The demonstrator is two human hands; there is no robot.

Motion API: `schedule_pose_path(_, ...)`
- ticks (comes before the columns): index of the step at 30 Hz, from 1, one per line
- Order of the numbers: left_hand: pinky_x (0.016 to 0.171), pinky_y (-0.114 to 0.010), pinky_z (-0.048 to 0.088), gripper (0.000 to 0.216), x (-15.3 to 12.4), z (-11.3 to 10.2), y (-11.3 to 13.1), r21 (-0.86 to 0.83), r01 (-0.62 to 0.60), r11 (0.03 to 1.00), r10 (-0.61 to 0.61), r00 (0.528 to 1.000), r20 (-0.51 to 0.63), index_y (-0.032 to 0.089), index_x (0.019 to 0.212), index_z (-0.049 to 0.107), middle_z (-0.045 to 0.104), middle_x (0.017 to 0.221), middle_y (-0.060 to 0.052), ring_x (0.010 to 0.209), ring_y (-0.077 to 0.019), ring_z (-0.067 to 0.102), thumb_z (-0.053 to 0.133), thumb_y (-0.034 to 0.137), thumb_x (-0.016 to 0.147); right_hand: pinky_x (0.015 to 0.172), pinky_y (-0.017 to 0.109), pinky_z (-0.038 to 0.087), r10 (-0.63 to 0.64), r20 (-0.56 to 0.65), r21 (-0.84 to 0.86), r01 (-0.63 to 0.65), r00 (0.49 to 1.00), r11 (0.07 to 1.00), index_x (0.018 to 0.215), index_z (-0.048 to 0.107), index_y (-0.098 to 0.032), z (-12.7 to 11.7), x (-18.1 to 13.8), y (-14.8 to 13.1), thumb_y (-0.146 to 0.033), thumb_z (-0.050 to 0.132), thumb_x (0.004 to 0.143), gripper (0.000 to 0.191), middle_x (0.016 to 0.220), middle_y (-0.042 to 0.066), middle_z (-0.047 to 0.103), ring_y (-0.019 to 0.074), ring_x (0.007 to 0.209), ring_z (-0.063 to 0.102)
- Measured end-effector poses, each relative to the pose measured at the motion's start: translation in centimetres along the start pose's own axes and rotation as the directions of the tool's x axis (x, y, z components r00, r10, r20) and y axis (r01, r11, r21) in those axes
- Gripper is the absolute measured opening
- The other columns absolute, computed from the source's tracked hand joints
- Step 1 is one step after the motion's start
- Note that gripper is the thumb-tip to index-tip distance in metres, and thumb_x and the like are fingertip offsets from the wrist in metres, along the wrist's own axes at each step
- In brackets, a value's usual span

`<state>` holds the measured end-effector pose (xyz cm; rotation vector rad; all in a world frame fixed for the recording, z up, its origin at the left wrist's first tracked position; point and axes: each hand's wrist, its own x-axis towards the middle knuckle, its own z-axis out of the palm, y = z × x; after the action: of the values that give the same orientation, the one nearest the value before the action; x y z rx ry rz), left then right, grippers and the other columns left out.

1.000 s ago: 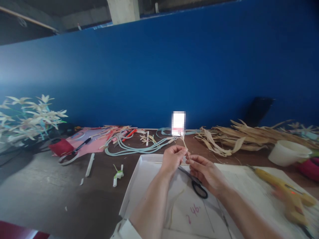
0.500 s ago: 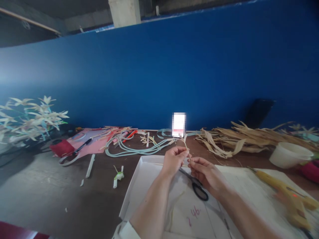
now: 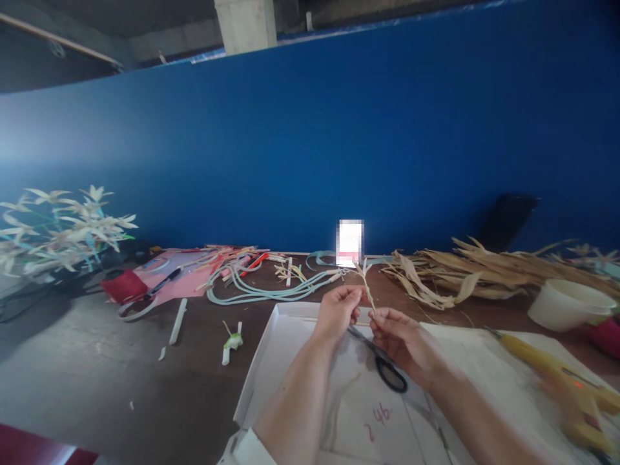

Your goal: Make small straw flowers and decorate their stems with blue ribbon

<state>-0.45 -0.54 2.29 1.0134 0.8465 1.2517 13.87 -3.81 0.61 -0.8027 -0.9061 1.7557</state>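
Observation:
Above a shallow white box (image 3: 264, 355), my right hand (image 3: 400, 332) pinches the lower end of a thin, pale, twisted stem (image 3: 369, 294), whose top splits into small strands. Just left of the stem, my left hand (image 3: 341, 310) has thumb and fingertips pressed together; whatever lies between them is too small to make out. Black-handled scissors (image 3: 391, 374) rest in the box beneath my right hand, their blades pointing up and left. A thin pale strip (image 3: 335, 413) lies in the box near purple handwriting.
Right of the box are a yellow glue gun (image 3: 547, 368), a white cup (image 3: 569, 303) and dried husks (image 3: 484, 271). Pale blue tubing (image 3: 271, 298), pink sheets (image 3: 181, 278), a red ribbon roll (image 3: 123, 286) and pale artificial flowers (image 3: 72, 219) occupy the left. A blue partition (image 3: 310, 148) stands behind.
My left fingertips have moved slightly left, away from the stem, so more of it shows. My right hand still grips its lower end. The view has shifted slightly.

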Motion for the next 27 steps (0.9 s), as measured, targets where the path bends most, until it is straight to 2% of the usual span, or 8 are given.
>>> schedule_pose_path(5, 0.042, -0.014, 0.023, 0.037, -0.1, -0.1, 0.2, -0.061, 0.03, 0.998, -0.026, 0.998, 0.055, 0.013, 0.096, 0.066, 0.063, 0.087, -0.009, 0.051, -0.0022, 0.04, 0.063, 0.04, 0.071, 0.058, 0.017, 0.041, 0.021, 0.035, 0.002, -0.021, 0.999, 1.0, 0.075, 0.064, -0.016, 0.3, -0.2, -0.2, -0.024, 0.063, 0.078, 0.009, 0.071, 0.0, 0.056, 0.0058, 0.06, 0.048)
schedule_pose_path(11, 0.041, -0.015, 0.022, 0.038, -0.3, 0.0, 0.4, -0.113, 0.025, 0.993, -0.017, 0.997, 0.073, 0.011, 0.093, 0.066, 0.063, 0.088, -0.01, 0.049, -0.0013, 0.037, 0.065, 0.041, 0.069, 0.058, 0.017, 0.041, 0.043, 0.003, -0.003, -0.043, 0.999, 0.999, 0.073, 0.064, -0.016, 0.5, -0.3, -0.3, -0.026, 0.066, 0.076, 0.01, 0.07, -0.001, 0.057, 0.0058, 0.059, 0.048)
schedule_pose_path(21, 0.04, -0.015, 0.02, 0.031, -0.2, 0.1, 0.7, -0.156, 0.034, 0.987, -0.034, 0.999, -0.001, 0.01, 0.078, 0.064, 0.061, 0.075, -0.006, 0.047, -0.0015, 0.035, 0.071, 0.036, 0.062, 0.059, 0.018, 0.041, 0.041, 0.029, -0.029, -0.04, 0.999, 0.999, 0.076, 0.064, -0.016, 0.4, -0.3, -0.1, -0.026, 0.065, 0.076, 0.01, 0.071, 0.0, 0.057, 0.0069, 0.06, 0.048)
schedule_pose_path(27, 0.039, -0.014, 0.017, 0.031, -0.4, 0.1, 1.1, -0.17, 0.082, 0.982, -0.086, 0.996, -0.014, 0.01, 0.078, 0.063, 0.057, 0.073, -0.004, 0.047, -0.0011, 0.034, 0.071, 0.035, 0.061, 0.059, 0.018, 0.04, 0.046, 0.032, -0.034, -0.045, 0.998, 0.998, 0.075, 0.065, -0.016, 0.6, -0.5, -0.3, -0.026, 0.066, 0.075, 0.011, 0.071, 0.0, 0.057, 0.0069, 0.06, 0.048)
